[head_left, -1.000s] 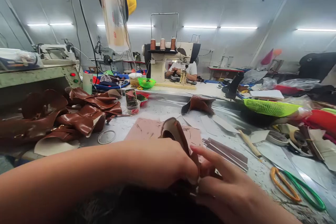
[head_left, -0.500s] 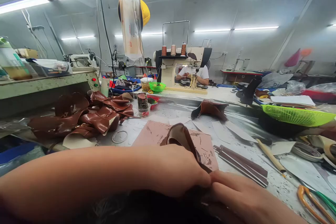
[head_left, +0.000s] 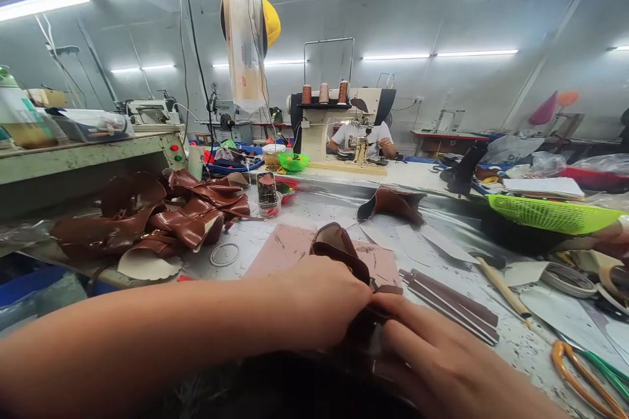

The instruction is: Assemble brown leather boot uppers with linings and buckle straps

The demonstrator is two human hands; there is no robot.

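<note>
A brown leather boot upper with a pale lining stands curled over the pink cutting mat. My left hand is closed on its near side, with the fingertips turned away from view. Close against it, my right hand pinches the lower edge of the same leather between thumb and fingers. The part lying under both hands is dark and mostly hidden. To the right of the mat lie several dark brown strips.
Brown leather uppers are heaped at the left. Beyond the mat rests another upper. Scissors, a wooden-handled tool and a green basket lie right. A co-worker sits behind the sewing machine.
The view swung left and up, then steadied. Both hands shifted slightly left with the leather, which folded over toward me. My right fingers moved along its edge. The co-worker's hands moved apart.
</note>
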